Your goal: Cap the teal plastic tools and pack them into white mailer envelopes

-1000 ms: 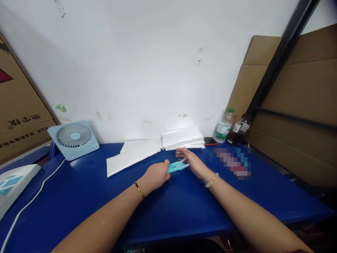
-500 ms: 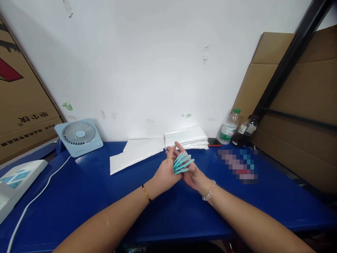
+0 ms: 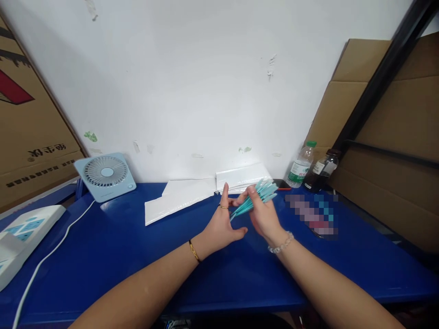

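Note:
A bundle of thin turquoise sticks point(image 3: 247, 205) is gripped in my right hand point(image 3: 265, 219) above the blue table. The sticks slant up to the right, and their wider ends fan out past my thumb. What kind of sticks they are, I cannot make out. My left hand point(image 3: 219, 228) is open beside the bundle's lower end, with thumb and fingers spread apart. Whether its fingertips touch the sticks is hard to tell. Just behind both hands, white plastic-looking packets point(image 3: 242, 178) lie stacked against the wall, and flat white sheets point(image 3: 180, 196) spread to their left.
On the blue table point(image 3: 137, 274), a light-blue fan point(image 3: 107, 176) and a white power strip point(image 3: 30, 237) with a cable stand left. A phone point(image 3: 284, 184), a clear bottle point(image 3: 302, 167) and a dark-liquid bottle point(image 3: 320, 173) are back right. Cardboard point(image 3: 394, 151) borders the right side.
My left hand has let go of the bundle and spread its fingers. My right hand has closed around the sticks and shifted slightly right, turning their fanned ends up.

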{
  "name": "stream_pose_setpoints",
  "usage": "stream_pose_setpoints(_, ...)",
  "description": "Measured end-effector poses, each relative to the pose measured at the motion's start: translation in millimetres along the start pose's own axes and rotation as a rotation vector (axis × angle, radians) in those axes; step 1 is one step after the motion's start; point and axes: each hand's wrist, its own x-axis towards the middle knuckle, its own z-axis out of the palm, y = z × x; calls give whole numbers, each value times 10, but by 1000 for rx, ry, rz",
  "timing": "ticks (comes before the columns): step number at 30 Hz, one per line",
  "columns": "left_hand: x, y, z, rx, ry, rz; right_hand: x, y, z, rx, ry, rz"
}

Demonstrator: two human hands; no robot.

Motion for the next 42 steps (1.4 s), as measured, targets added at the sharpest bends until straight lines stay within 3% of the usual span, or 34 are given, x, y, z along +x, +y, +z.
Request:
stream_pose_setpoints(3,16,-115,-40,60,0,-144,112,-109,-116,6,33,-71)
stream_pose_setpoints(7,42,-142,-175,257,-54,-177,152,-129,-194,-107,37,-77)
stream_pose_setpoints(10,25,-63,-347,559,-122,-269,142,-107,-199,-83,31,20)
stream_pose_setpoints(14,-16,16,-489,799,-370,-403,158,-119,-240,57,11,218)
stream_pose_setpoints(16,-11,4,-489,841,-367,-394,165,-116,-270,104,-31,341)
stream_pose_setpoints(18,14,-41,-455,770,-303,-374,149,-80,-272,129,-66,447)
stream_pose_setpoints(23,74,-173,-262,198,-42,-227,-3,119,-85,83,-159,557)
stream_pose_setpoints(26,85,-170,-244,77,-55,-168,-58,190,-3,-36,-179,493)
stream_pose_setpoints(28,99,-168,-391,204,-76,-135,-24,175,-45,-152,-89,389)
stream_pose_setpoints(30,120,-226,-662,503,20,-122,54,123,-154,-288,8,248)
stream_pose_setpoints(33,137,-451,-1131,889,68,-318,168,53,-325,-395,50,63)
stream_pose_setpoints(37,126,-742,-1474,979,-53,-617,178,123,-359,-291,-61,139)
stream_pose_setpoints(39,127,-739,-1503,972,-80,-634,149,204,-310,-253,-137,220)
stream_pose_setpoints(42,149,-515,-1491,918,-67,-514,134,240,-254,-137,-127,273)
